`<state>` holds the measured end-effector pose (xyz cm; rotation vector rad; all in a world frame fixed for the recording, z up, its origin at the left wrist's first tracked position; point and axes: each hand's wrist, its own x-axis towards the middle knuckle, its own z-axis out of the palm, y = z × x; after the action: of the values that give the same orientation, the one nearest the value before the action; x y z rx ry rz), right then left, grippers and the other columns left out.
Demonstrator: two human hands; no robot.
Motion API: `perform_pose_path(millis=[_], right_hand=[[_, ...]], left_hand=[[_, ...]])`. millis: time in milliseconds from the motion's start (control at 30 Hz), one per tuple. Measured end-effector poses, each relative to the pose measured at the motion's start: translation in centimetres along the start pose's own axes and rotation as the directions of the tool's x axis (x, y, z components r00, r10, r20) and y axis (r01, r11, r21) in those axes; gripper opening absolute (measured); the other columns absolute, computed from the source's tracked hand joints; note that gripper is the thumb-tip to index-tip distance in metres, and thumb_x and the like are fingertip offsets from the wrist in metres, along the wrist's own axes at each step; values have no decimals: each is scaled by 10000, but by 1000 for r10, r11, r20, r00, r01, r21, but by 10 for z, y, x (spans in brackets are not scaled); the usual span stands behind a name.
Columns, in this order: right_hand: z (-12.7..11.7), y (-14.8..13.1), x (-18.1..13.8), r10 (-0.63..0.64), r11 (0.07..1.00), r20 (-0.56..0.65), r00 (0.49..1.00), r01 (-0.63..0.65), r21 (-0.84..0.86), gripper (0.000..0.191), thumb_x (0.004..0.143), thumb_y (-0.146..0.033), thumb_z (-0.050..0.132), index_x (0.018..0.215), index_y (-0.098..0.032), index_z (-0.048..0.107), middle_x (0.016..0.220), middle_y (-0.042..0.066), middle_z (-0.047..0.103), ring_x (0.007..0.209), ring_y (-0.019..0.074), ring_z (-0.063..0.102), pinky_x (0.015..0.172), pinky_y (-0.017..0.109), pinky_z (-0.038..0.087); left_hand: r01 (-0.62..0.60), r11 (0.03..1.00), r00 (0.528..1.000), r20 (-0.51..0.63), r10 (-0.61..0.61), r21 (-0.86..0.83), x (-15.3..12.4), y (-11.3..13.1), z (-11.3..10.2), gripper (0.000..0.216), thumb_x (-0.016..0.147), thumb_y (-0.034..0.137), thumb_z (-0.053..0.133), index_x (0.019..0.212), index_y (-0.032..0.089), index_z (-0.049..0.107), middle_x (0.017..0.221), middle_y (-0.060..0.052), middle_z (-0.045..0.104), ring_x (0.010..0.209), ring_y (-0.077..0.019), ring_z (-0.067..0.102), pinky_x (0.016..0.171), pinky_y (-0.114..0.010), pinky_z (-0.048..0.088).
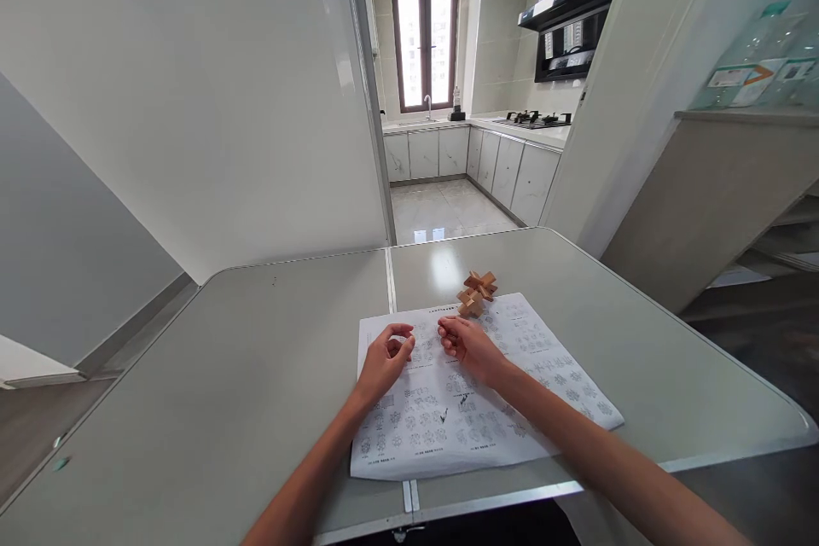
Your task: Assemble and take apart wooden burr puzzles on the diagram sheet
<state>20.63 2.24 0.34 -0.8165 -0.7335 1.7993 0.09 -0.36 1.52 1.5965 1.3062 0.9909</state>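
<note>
The sheet of paper [435, 452] lies on the table [269, 358], printed with rows of small diagrams and bearing two dark handwritten marks on its near half. The left hand [387, 351] is above the sheet's left part, fingers curved, thumb and forefinger apart with a visible gap. The right hand [467, 345] is above the sheet's middle, toward its far edge, fingers curled inward; whether its fingertips meet, or enclose anything small, cannot be told. The two hands are apart from each other.

Two wooden puzzles [472, 303], made of interlocked bars, sit at the sheet's far edge, just beyond the right hand. One is nearer the sheet, the other slightly behind it and to the right; whether they touch cannot be confirmed. A metal strip [391, 281] crosses the table, showing beyond the sheet and again on its near side. Well beyond the sheet are a window [425, 34] and a stove [532, 119]; far to its right, clear bottles [758, 60] stand on a ledge [748, 115].
</note>
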Motion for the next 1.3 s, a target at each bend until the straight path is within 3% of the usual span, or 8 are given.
perform_pose_path(millis=[433,1300], right_hand=[[15,0,-13,-42,954,72,997,62,-294,391,764,-542,803,771,-198,617,705,-27,584,566,108,462,563,284,375],[15,1,-13,-53,937,79,995,77,-342,400,778,-570,778,782,-202,620,716,-23,584,577,115,472,563,283,385]], left_hand=[[5,999,1000,9,-6,50,-1,1,0,368,938,497,591,1161,209,646,1034,-47,704,721,-154,648,686,-285,504],[-11,998,1000,-3,11,69,-1,3,1,363,924,503,596,1124,209,671,1006,-46,709,708,-160,654,678,-294,508]])
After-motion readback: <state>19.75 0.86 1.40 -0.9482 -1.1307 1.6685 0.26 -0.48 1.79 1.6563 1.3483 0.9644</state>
